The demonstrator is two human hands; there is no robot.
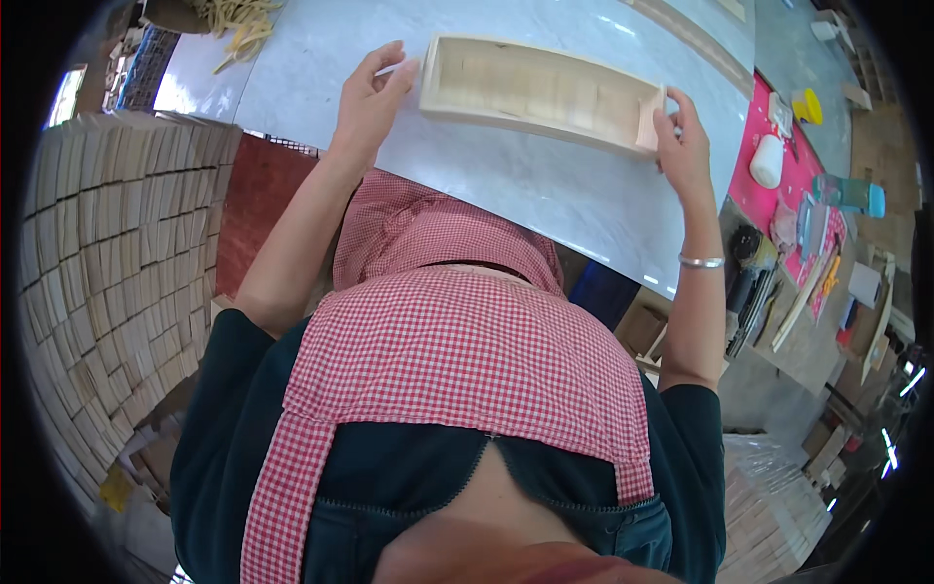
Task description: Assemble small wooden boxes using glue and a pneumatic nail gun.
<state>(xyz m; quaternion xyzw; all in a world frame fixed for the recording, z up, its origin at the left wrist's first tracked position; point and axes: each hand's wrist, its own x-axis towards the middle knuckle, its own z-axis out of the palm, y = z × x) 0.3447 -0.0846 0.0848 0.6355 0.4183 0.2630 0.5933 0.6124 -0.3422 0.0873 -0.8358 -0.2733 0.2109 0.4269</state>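
A long, shallow wooden box (545,88) of pale bare wood lies on the grey-white marbled tabletop (486,161), its hollow side facing me. My right hand (683,146) has its fingers and thumb around the box's right end. Just off the left end, my left hand (370,102) is raised with thumb and fingers apart and nothing between them. A small gap shows between its fingertips and the wood.
Curled pale strips (238,27) lie at the table's far left. Tall stacks of thin wooden boards (117,243) stand to my left. On the right, a pink surface (754,175) bears a white bottle (767,162), a yellow container (807,106) and a blue-green bottle (848,195).
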